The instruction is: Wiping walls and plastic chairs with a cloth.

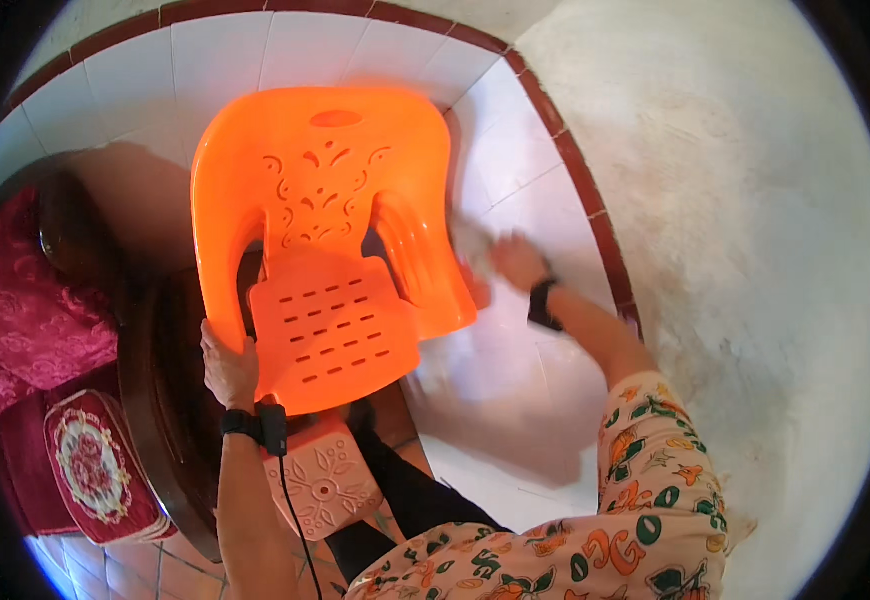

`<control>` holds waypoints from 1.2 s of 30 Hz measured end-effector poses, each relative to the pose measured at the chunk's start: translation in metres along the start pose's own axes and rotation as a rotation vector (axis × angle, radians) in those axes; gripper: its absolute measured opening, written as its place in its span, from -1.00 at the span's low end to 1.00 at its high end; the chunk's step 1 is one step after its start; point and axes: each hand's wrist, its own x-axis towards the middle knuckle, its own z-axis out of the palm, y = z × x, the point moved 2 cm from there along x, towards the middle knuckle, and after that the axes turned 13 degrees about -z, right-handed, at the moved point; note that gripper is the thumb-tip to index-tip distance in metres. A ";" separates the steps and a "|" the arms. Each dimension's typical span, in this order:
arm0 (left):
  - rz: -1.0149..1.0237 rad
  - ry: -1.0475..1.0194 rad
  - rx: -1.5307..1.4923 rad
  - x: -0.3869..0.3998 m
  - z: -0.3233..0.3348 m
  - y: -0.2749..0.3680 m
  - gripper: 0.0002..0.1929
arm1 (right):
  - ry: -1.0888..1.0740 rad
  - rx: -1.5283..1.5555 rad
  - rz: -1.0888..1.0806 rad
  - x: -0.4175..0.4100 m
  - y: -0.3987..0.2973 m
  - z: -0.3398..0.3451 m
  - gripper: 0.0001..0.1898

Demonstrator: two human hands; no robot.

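Observation:
An orange plastic armchair [333, 315] with a slotted seat and a cut-out pattern in its backrest stands before me. My left hand [228, 367] grips the front end of its left armrest, fingers on the outer side. My right hand [519, 260] is beyond the right armrest [435, 277], near the tiled wall, and is motion-blurred. A pale, smeared shape, perhaps a cloth [472, 238], shows at its fingers; whether they hold it is unclear. Both wrists wear black bands, and a cable runs from the left one.
A pink plastic stool [322, 487] with a raised leaf pattern stands below the chair, close to my legs. At left is a dark wooden seat frame [179, 420] with a magenta cushion [37, 315] and a floral pad [97, 465]. White wall tiles [480, 390] border the right side.

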 end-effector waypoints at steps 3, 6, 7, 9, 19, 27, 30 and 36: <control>-0.037 -0.022 0.013 -0.002 -0.004 -0.003 -0.19 | -0.208 0.205 -0.095 -0.093 -0.117 0.012 -0.49; -0.083 -0.059 -0.026 0.002 -0.005 0.000 -0.20 | -0.358 0.284 -0.317 -0.151 -0.145 0.004 -0.61; -0.063 -0.061 -0.039 0.002 -0.003 0.003 -0.20 | -0.353 0.228 -0.363 -0.159 -0.140 0.003 -0.69; -0.049 -0.056 -0.044 0.002 -0.001 0.003 -0.21 | -0.257 0.180 -0.267 -0.144 -0.109 -0.007 -0.77; -0.091 0.033 0.072 0.001 -0.007 0.007 -0.23 | 0.443 -0.325 0.349 0.119 0.224 -0.122 -0.73; -0.026 0.042 0.034 0.000 0.014 0.009 -0.21 | 0.071 -0.103 0.260 0.162 0.109 0.044 -0.66; -0.066 0.076 0.080 0.002 -0.003 -0.009 -0.21 | -0.221 0.241 0.058 0.137 -0.023 0.051 -0.64; -0.050 0.035 0.055 0.001 0.003 0.007 -0.21 | -0.231 0.411 0.104 0.046 -0.045 0.037 -0.76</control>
